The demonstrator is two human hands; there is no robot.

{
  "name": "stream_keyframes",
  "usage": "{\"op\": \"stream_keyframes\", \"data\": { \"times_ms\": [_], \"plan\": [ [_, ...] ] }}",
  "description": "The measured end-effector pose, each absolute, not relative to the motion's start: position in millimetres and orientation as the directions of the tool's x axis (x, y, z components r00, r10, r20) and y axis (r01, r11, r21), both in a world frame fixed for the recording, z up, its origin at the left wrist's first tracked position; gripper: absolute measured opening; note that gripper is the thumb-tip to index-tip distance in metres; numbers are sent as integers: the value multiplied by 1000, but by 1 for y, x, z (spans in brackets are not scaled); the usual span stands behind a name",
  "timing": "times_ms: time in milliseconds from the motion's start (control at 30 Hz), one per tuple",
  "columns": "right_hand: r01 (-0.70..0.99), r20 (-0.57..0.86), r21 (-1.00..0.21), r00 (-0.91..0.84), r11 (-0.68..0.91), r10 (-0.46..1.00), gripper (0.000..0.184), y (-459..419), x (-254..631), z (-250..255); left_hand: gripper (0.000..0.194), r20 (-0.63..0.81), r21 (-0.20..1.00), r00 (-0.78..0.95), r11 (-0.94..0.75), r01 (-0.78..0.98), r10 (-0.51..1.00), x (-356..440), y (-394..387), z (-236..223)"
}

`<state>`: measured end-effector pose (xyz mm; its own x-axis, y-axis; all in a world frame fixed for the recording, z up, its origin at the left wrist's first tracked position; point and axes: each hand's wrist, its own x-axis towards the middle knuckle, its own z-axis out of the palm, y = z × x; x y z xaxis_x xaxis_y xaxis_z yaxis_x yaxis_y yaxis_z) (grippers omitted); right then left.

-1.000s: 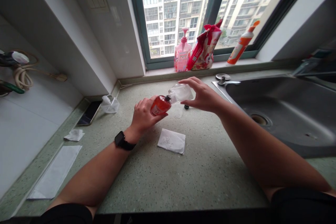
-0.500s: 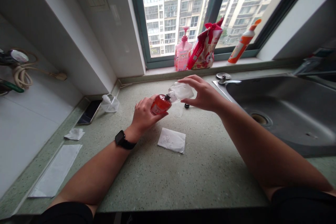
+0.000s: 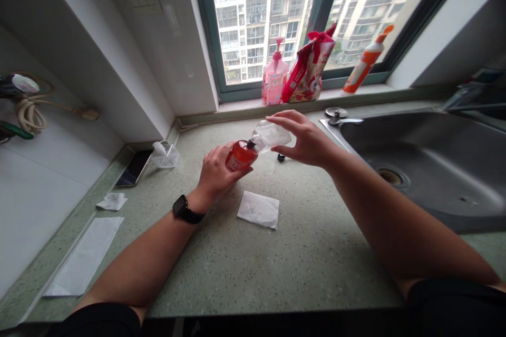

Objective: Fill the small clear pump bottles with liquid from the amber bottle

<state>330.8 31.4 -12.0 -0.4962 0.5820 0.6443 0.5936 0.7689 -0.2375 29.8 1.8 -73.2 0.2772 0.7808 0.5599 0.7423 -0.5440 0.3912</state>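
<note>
My left hand (image 3: 220, 171) is wrapped round a bottle of red liquid (image 3: 242, 155), which tilts to the right with its black neck up. In my right hand (image 3: 300, 137), between thumb and fingers, is a clear plastic bottle (image 3: 271, 136) lying nearly on its side. Its mouth meets the neck of the red bottle; whether liquid passes between them I cannot tell. A small black cap (image 3: 281, 157) sits on the counter under my right hand. Nearer to me lies a folded white tissue (image 3: 259, 210).
The green speckled counter (image 3: 316, 253) borders a steel sink (image 3: 435, 168) on the right. At left are a phone (image 3: 134, 168), a clear plastic container (image 3: 166, 156) and white papers (image 3: 85, 256). A pink pump bottle (image 3: 274, 79), a red bag (image 3: 310, 71) and an orange bottle (image 3: 363, 66) line the windowsill.
Both hands keep their hold on the two bottles, mouth to neck. Only a very slight shift of the whole view is visible.
</note>
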Motion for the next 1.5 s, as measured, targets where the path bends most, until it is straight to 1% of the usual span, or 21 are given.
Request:
{"op": "stream_keyframes", "data": {
  "times_ms": [500, 733, 1100, 1400, 1500],
  "plan": [
    [604, 630, -199, -525, 772, 572, 74, 31, 332, -10, 86, 559, 439, 257, -544, 715, 788, 33, 1, -78],
    [598, 635, -184, -534, 780, 559, 74, 31, 333, -11, 84, 552, 453, 251, -538, 711, 795, 34, 0, -77],
    [609, 602, -237, -520, 757, 606, 76, 30, 332, -10, 83, 551, 455, 259, -545, 704, 794, 34, -1, -77],
    [614, 606, -236, -513, 753, 608, 72, 28, 331, -7, 82, 536, 478, 251, -534, 697, 806, 36, -2, -77],
    [609, 622, -231, -507, 759, 596, 69, 27, 329, -7, 82, 537, 482, 250, -537, 693, 805, 36, -2, -77]
  ]
}}
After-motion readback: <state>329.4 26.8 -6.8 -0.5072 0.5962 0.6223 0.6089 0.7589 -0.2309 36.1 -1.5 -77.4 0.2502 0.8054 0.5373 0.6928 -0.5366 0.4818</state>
